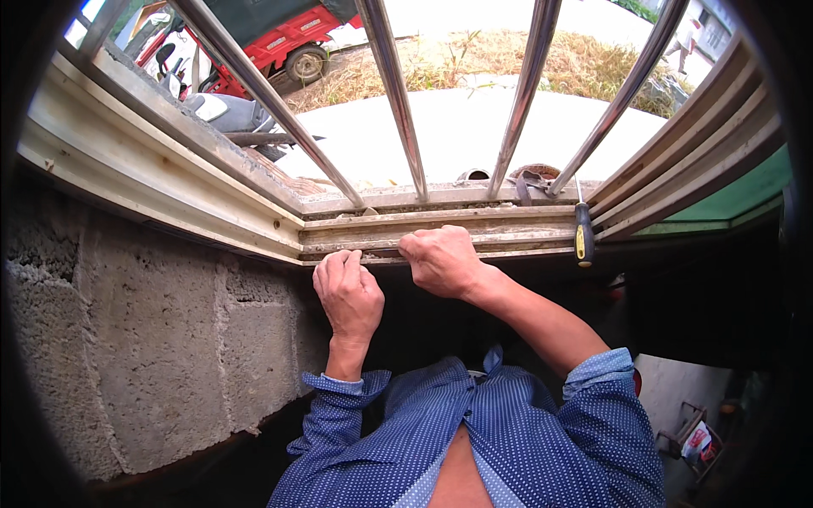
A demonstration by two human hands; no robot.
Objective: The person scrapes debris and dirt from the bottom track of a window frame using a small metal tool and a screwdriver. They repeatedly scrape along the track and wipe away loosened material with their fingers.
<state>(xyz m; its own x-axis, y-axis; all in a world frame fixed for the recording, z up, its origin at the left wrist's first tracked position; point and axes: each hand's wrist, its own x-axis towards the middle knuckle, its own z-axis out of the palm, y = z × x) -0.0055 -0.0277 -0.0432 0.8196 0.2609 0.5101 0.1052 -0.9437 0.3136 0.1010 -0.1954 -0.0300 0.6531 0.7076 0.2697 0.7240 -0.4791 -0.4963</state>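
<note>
My left hand (348,289) is at the inner edge of a dirty metal window track (527,230), its fingers bent and close together. Just right of it, my right hand (443,260) is curled like a fist, knuckles up, over the same track. A thin dark strip (384,253) shows in the groove between the two hands. Whether either hand grips it is hidden by the fingers. A screwdriver (583,235) with a black and yellow handle leans on the track's right end, its shaft pointing outward.
Upright metal bars (397,95) stand beyond the track. Outside the bars, a round-mouthed object (474,174) and a dark strap (523,189) lie by the sill. A rough block wall (165,343) rises at left. A green pane (730,190) is at right. A scooter (228,113) and a red cargo vehicle (273,44) stand outdoors.
</note>
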